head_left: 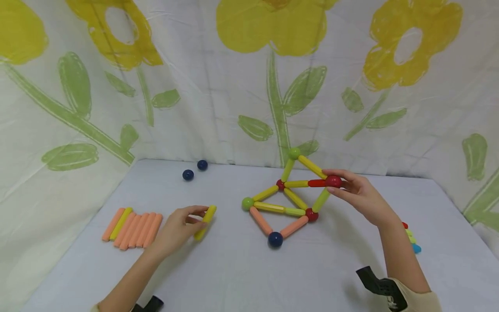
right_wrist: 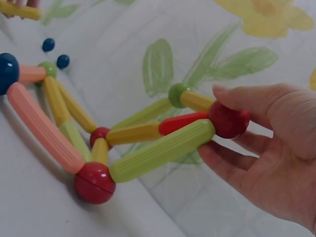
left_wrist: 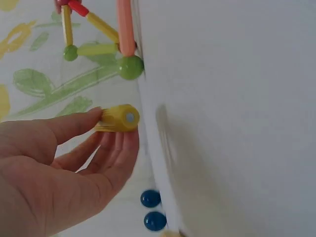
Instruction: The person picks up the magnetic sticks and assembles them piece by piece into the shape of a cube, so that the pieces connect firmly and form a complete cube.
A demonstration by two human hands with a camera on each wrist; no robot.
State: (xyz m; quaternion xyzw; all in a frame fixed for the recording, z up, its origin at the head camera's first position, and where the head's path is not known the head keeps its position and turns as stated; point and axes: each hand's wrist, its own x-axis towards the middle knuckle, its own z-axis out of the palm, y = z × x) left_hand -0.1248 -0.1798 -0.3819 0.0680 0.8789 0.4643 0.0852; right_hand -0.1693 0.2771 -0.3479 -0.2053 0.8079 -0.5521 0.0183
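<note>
My left hand point(head_left: 180, 227) pinches a yellow magnetic stick point(head_left: 205, 223) between thumb and fingers, tilted over the table. A round grey disc shows in the stick's end in the left wrist view. To the right stands a frame of sticks and balls. My right hand point(head_left: 360, 195) holds its raised red ball point(head_left: 333, 182) by thumb and fingers. A yellow, a red-and-yellow and a light green stick point(right_wrist: 163, 150) meet at that ball. Lower down are a red ball point(right_wrist: 95, 182), a green ball point(head_left: 247, 203) and a dark blue ball point(head_left: 275, 239), joined by sticks, two of them salmon pink.
A row of salmon sticks point(head_left: 134, 229) with one yellow stick point(head_left: 121, 223) lies at the left of the table. Two loose dark blue balls point(head_left: 188, 175) sit near the back edge. Coloured pieces point(head_left: 416, 248) show partly behind my right forearm. A flower-printed cloth point(head_left: 195, 108) hangs behind.
</note>
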